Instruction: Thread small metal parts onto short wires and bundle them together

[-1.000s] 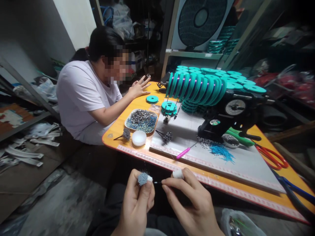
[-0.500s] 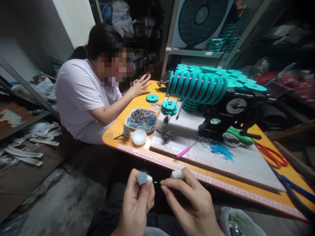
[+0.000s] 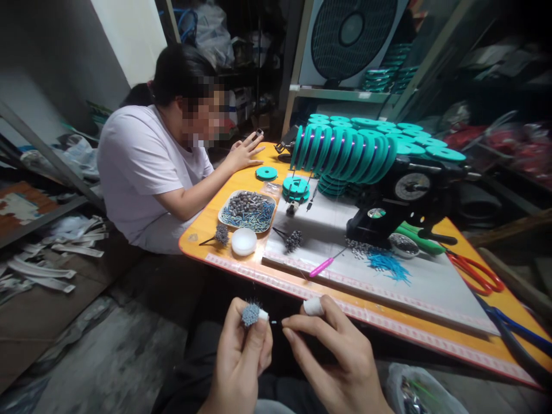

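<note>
My left hand (image 3: 240, 368) is closed around a small bristly grey-blue bundle of thin pieces (image 3: 249, 314) that sticks up between thumb and fingers. My right hand (image 3: 336, 362) is close beside it, pinching a tiny thin piece (image 3: 275, 322) pointed at the bundle. Its forefinger tip wears a white wrap (image 3: 312, 306). Both hands hover in front of the near edge of an orange table (image 3: 207, 221).
A person in a white shirt (image 3: 146, 161) sits at the table's left, hand near a teal disc (image 3: 266, 173). On the table are a tray of grey and blue pieces (image 3: 248, 210), a white lid (image 3: 244, 241), teal spools (image 3: 345, 150), a black machine (image 3: 405, 198), a pink-handled tool (image 3: 321, 267) and red scissors (image 3: 476, 273).
Almost nothing has changed; my two hands have shifted very slightly while staying together. The seated person's head has moved a little.
</note>
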{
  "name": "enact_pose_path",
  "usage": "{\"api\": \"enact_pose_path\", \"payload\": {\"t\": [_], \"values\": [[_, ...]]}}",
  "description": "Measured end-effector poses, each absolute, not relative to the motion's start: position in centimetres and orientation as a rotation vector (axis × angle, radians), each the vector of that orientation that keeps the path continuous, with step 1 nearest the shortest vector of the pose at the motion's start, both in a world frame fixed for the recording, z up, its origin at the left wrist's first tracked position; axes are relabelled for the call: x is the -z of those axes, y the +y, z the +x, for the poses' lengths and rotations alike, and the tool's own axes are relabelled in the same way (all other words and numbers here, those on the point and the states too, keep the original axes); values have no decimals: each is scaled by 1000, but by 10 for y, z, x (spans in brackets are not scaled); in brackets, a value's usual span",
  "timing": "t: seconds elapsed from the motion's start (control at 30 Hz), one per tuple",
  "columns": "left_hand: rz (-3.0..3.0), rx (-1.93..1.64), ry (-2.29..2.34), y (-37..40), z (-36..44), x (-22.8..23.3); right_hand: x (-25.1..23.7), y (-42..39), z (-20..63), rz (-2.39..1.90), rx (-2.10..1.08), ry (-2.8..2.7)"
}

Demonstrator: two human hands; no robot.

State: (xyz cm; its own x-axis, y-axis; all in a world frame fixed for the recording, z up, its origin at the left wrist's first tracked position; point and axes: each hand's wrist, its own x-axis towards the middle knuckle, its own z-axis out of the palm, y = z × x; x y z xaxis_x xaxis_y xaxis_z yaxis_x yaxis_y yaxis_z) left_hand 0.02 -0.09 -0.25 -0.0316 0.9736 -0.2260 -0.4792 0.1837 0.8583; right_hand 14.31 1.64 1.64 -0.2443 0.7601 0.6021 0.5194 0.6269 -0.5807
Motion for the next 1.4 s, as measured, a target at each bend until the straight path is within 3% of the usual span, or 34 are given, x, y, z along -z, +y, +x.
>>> {"api": "enact_pose_path", "payload": {"t": [1.4], "values": [[642, -1186, 1017, -2, 6, -6, -17, 20, 142, -983, -420, -1809]]}}
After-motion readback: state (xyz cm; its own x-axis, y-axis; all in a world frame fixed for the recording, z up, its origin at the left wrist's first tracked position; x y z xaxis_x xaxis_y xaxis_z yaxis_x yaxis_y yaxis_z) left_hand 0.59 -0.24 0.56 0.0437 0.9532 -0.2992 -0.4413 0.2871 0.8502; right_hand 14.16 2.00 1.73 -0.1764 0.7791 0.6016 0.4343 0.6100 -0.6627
